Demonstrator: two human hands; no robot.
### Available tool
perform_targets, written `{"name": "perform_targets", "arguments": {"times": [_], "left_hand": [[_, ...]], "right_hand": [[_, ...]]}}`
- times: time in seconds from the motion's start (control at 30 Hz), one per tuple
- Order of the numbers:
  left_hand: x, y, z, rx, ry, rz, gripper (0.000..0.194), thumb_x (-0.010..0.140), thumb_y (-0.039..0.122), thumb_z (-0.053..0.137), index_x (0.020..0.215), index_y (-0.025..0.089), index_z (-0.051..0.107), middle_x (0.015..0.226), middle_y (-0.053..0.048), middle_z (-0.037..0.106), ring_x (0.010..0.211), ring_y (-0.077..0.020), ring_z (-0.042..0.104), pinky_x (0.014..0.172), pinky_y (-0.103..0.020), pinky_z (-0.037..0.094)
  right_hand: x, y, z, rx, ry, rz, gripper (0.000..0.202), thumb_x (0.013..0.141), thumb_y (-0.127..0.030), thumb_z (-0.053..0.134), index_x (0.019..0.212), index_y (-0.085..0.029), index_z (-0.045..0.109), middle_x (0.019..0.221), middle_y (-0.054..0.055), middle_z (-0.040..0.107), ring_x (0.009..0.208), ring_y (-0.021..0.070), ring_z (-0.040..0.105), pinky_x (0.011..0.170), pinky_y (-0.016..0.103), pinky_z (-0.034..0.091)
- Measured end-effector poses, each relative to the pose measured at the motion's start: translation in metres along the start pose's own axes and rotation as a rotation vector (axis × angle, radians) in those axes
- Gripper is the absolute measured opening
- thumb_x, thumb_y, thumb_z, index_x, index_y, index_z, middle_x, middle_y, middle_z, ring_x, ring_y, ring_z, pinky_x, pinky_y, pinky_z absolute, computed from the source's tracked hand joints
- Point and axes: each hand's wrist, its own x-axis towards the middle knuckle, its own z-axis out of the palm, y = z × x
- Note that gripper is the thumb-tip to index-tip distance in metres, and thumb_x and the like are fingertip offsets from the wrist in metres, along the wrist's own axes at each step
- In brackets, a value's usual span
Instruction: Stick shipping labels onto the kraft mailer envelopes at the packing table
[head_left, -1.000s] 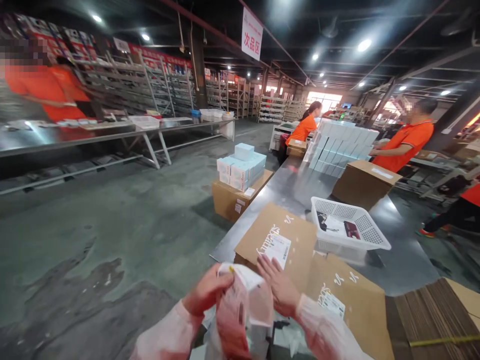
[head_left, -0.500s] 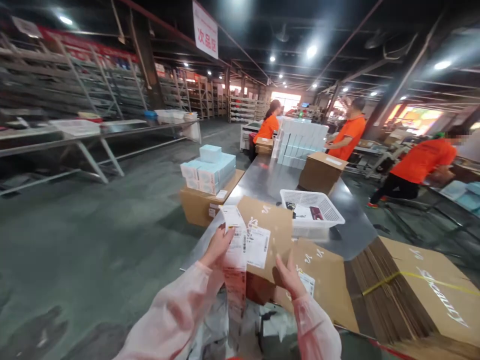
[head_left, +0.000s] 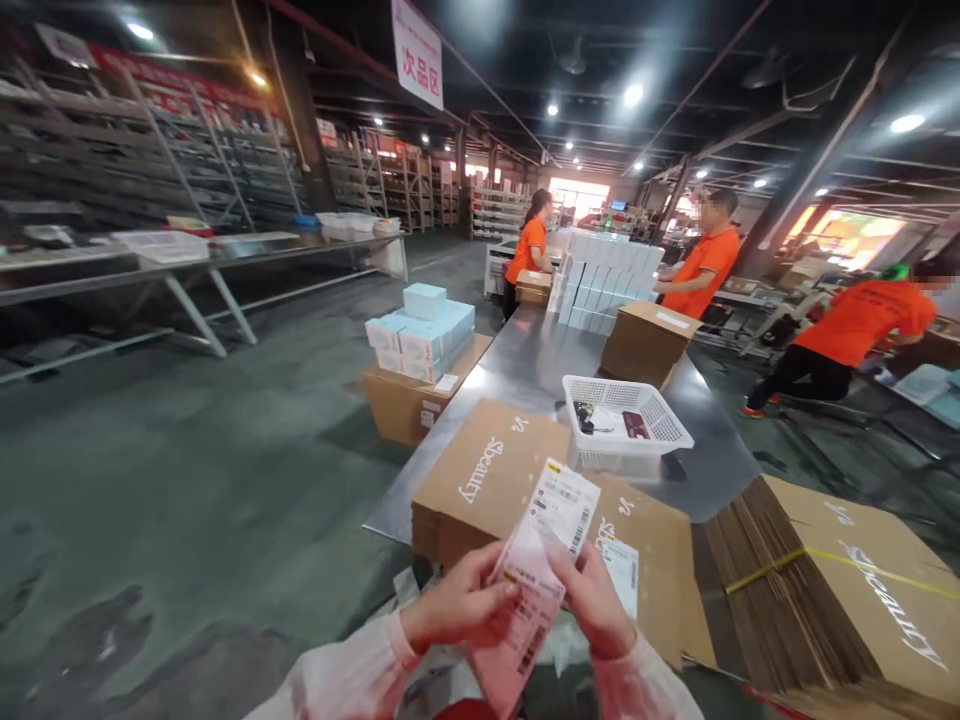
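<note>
"What's in your hands?"
"A strip of printed labels. My left hand pinches its left edge; my right hand grips the opposite edge, thumb on top."
"Where is it?"
"Right before me, slanted, its upper end seen against the brown cardboard on the counter. A white basket sits just beyond."

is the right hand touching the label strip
Touching. The head view shows it: the right hand holds the label strip by its right edge, the thumb lying over the printed face.
</note>
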Motion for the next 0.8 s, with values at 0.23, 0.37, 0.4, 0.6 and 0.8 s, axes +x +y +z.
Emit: {"name": "perform_targets", "arguments": {"times": [0.23, 0.37, 0.4, 0.6, 0.8], "left_hand": [[0.007, -0.003, -0.019, -0.03, 0.456, -0.042, 0.049, 0.058, 0.054, 0.078, 0.077, 0.011, 0.068, 0.073, -0.006, 0.068, 0.069, -0.0179, 0.059, 0.068, -0.028, 0.045], [0.009, -0.019, -0.016, 0.031, 0.607, -0.067, 0.055, 0.053, 0.066, 0.073, 0.055, 0.014, 0.055, 0.053, 0.002, 0.051, 0.053, -0.0094, 0.041, 0.054, -0.023, 0.033], [0.009, -0.023, -0.015, 0.048, 0.655, -0.058, 0.057, 0.053, 0.068, 0.071, 0.05, 0.016, 0.048, 0.05, 0.004, 0.046, 0.052, -0.0085, 0.037, 0.052, -0.023, 0.03], [0.01, -0.034, -0.02, 0.002, 0.702, -0.059, 0.053, 0.046, 0.061, 0.079, 0.053, 0.016, 0.051, 0.053, 0.004, 0.048, 0.055, -0.0097, 0.04, 0.054, -0.023, 0.032], [0.006, -0.056, -0.039, -0.241, 0.314, -0.266, 0.057, 0.039, 0.052, 0.086, 0.074, 0.01, 0.071, 0.07, -0.006, 0.066, 0.068, -0.0195, 0.058, 0.07, -0.032, 0.044]], "right_hand": [[0.009, -0.001, 0.046, -0.107, -0.058, -0.001, 0.056, 0.058, -0.06, 0.075, 0.09, -0.014, 0.071, 0.085, 0.012, 0.074, 0.078, 0.0291, 0.069, 0.071, 0.04, 0.056], [0.031, -0.024, 0.041, -0.169, -0.049, 0.004, 0.049, 0.059, -0.062, 0.072, 0.081, -0.017, 0.073, 0.078, 0.009, 0.075, 0.069, 0.025, 0.068, 0.063, 0.034, 0.056], [0.034, -0.027, 0.041, -0.178, -0.072, 0.016, 0.048, 0.059, -0.061, 0.073, 0.077, -0.018, 0.073, 0.075, 0.009, 0.074, 0.067, 0.0242, 0.068, 0.061, 0.033, 0.055], [0.063, -0.013, 0.038, -0.266, -0.156, -0.039, 0.046, 0.064, -0.061, 0.068, 0.071, -0.016, 0.07, 0.065, 0.007, 0.07, 0.061, 0.021, 0.064, 0.057, 0.031, 0.051], [0.174, -0.005, 0.032, -0.763, -0.013, -0.243, 0.022, 0.066, -0.038, 0.071, 0.065, -0.016, 0.069, 0.099, 0.012, 0.065, 0.094, 0.0238, 0.062, 0.088, 0.036, 0.047]]}}
